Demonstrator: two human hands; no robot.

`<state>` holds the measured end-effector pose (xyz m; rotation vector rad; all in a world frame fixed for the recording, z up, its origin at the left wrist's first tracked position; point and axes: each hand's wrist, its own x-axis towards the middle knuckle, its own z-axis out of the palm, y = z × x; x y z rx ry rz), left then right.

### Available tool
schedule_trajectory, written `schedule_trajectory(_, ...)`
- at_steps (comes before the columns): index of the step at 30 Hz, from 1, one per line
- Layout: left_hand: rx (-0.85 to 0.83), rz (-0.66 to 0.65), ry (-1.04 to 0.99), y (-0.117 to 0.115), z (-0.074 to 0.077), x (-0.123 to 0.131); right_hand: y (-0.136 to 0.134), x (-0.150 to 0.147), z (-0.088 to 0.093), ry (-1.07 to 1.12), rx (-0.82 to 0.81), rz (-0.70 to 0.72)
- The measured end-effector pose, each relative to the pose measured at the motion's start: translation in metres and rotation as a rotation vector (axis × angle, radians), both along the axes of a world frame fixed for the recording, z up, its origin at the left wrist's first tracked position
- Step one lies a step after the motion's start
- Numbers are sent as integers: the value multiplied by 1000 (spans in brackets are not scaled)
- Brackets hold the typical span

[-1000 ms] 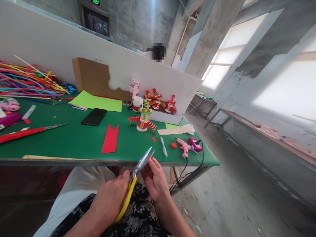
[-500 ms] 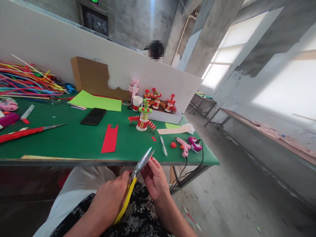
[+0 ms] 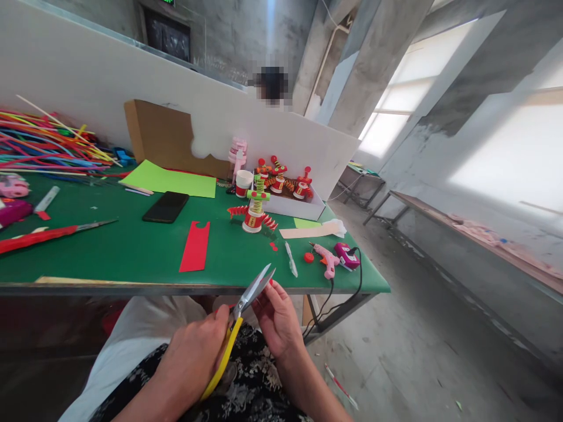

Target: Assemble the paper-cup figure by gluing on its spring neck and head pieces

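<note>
Green worktop point(image 3: 149, 252), front edge: yellow-handled scissors point(image 3: 241, 308) stood parted | left hand point(image 3: 193, 349): fingers gripped handles | right hand point(image 3: 277, 322): fingers pinched apparent red scrap point(image 3: 271, 282) beside blades | trimming seemed underway; next cut called for fingertips clear

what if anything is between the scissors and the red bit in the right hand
Nothing visible: the scissors in the left hand stand open, tips right by the small red bit at the fingertips of the right hand. Whether they touch cannot be told.
</note>
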<state>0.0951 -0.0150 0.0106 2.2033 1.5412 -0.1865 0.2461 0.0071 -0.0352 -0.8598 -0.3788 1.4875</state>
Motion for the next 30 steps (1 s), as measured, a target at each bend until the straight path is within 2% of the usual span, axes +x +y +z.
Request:
schedule_trajectory(16, -12, -11, 16, 2, -5, -1, -1, -1, 11, 38, -23, -34)
schedule_trajectory(24, -61, -11, 52, 3, 5, 1, -1, -1, 14, 33, -27, -38)
schedule_trajectory(30, -60, -17, 64, 3, 4, 1, -1, -1, 13, 29, -32, -42)
